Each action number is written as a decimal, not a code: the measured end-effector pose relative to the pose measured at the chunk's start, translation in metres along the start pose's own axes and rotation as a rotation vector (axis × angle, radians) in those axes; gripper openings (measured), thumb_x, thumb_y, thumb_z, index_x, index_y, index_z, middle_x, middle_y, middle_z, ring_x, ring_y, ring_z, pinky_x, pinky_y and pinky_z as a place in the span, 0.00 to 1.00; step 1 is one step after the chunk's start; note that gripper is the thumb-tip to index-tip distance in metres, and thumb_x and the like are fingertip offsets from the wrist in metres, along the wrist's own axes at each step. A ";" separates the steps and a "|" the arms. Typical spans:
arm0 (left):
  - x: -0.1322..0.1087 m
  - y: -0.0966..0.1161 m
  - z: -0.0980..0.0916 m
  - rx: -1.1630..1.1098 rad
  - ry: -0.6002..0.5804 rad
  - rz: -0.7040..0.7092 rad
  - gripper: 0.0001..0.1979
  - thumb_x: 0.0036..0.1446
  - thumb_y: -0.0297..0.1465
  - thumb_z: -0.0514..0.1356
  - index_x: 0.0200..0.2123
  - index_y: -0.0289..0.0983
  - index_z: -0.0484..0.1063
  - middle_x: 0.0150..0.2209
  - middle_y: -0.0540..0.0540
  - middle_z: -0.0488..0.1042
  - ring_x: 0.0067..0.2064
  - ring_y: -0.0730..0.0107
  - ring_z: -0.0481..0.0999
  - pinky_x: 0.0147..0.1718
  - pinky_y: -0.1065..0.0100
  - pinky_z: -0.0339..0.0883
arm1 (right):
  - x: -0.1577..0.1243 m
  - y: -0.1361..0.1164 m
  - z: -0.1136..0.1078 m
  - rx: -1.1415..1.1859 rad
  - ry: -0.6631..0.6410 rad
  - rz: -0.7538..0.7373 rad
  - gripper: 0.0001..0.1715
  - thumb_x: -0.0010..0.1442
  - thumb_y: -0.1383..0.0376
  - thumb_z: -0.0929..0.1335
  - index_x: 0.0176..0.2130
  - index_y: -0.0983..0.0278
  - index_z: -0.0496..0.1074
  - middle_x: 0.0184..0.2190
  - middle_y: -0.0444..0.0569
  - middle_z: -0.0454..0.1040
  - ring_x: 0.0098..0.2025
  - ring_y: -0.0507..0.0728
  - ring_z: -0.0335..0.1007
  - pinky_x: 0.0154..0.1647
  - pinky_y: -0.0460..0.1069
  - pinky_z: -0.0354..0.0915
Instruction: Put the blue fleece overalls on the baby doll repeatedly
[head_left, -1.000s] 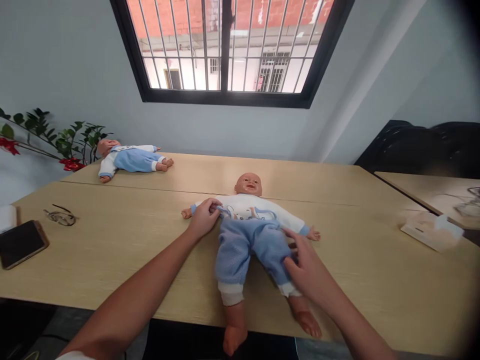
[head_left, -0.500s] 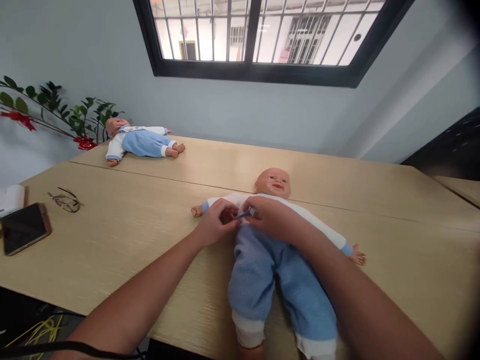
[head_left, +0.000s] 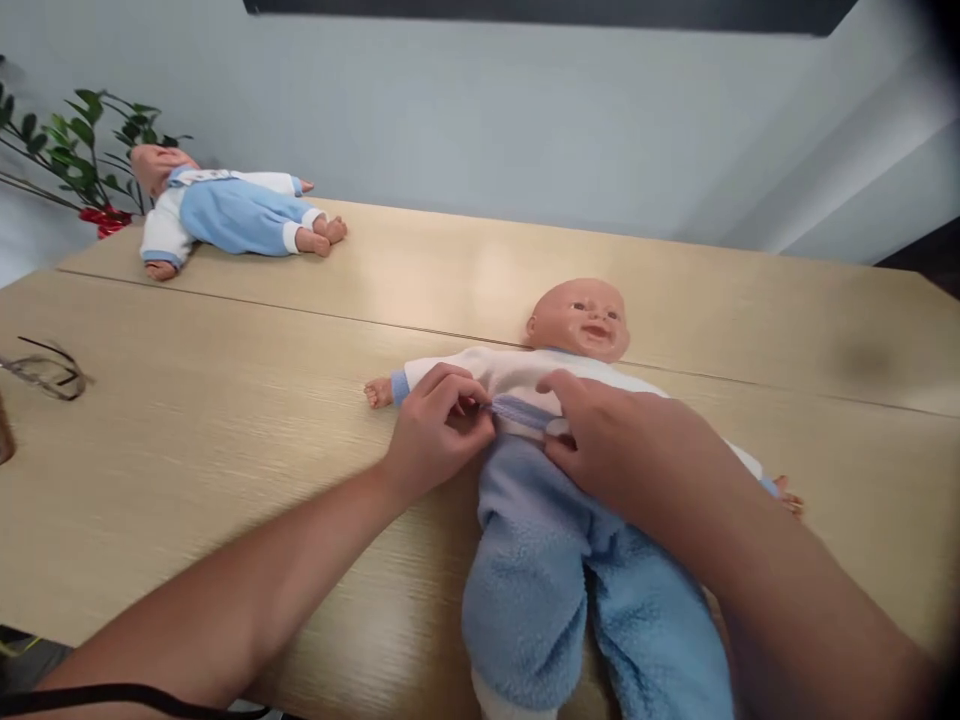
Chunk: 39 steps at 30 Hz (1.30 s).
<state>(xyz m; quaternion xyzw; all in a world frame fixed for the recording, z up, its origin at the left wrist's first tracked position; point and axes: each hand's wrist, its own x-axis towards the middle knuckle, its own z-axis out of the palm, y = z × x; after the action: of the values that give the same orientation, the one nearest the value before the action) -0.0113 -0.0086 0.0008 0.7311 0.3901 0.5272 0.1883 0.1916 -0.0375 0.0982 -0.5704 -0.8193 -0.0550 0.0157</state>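
A baby doll (head_left: 600, 540) in a white top and fleecy light-blue trousers lies face up on the table, head pointing away from me. Across its belly, just above the trousers, runs a narrow lavender-blue strip (head_left: 523, 411) with a small white piece (head_left: 557, 427) at its right end. I cannot tell whether the strip belongs to the clothing. My left hand (head_left: 444, 425) pinches the strip's left end between thumb and fingers. At the other end, my right hand (head_left: 615, 430) is closed on the strip near the white piece, its lower fingers hidden.
A second doll (head_left: 240, 215) in similar clothes lies at the far left of the light wooden table (head_left: 262, 400). Eyeglasses (head_left: 49, 370) rest near the left edge. Behind the table are a leafy plant (head_left: 90, 150) and a grey wall (head_left: 487, 130). A black cord (head_left: 135, 693) crosses the lower left.
The camera has tilted down and come closer, so the window is mostly out of view. My right hand has moved away from the left, exposing more of the strip between them.
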 end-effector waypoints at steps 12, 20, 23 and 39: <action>-0.005 -0.006 0.003 0.034 -0.079 -0.087 0.12 0.52 0.18 0.61 0.35 0.40 0.65 0.34 0.52 0.69 0.36 0.71 0.69 0.35 0.70 0.67 | 0.010 0.012 -0.014 0.509 -0.156 0.047 0.23 0.71 0.50 0.63 0.30 0.59 0.71 0.22 0.43 0.73 0.21 0.53 0.63 0.23 0.50 0.54; 0.000 -0.003 -0.007 -0.218 -0.379 -0.054 0.11 0.59 0.26 0.60 0.45 0.39 0.71 0.47 0.43 0.69 0.49 0.62 0.72 0.50 0.60 0.70 | 0.011 0.013 -0.018 0.720 -0.209 0.098 0.19 0.69 0.50 0.66 0.36 0.60 0.76 0.23 0.42 0.73 0.20 0.51 0.61 0.20 0.48 0.53; 0.002 -0.004 -0.014 -0.482 -0.487 -0.168 0.09 0.62 0.36 0.62 0.42 0.40 0.69 0.46 0.43 0.70 0.47 0.61 0.72 0.47 0.61 0.71 | 0.004 0.012 -0.022 0.691 -0.203 0.075 0.20 0.70 0.49 0.65 0.37 0.60 0.76 0.22 0.41 0.70 0.21 0.51 0.60 0.21 0.48 0.53; 0.003 -0.001 -0.014 -0.398 -0.550 -0.332 0.12 0.66 0.38 0.60 0.45 0.36 0.73 0.44 0.43 0.77 0.45 0.62 0.74 0.46 0.63 0.67 | 0.152 -0.048 0.024 0.343 -0.524 -0.492 0.18 0.60 0.63 0.71 0.50 0.61 0.78 0.41 0.47 0.82 0.37 0.56 0.73 0.36 0.48 0.64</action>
<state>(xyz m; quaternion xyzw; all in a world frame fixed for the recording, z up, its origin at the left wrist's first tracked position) -0.0237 -0.0077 0.0068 0.7210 0.3283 0.3391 0.5073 0.0946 0.0909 0.0849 -0.3409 -0.9051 0.2279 -0.1125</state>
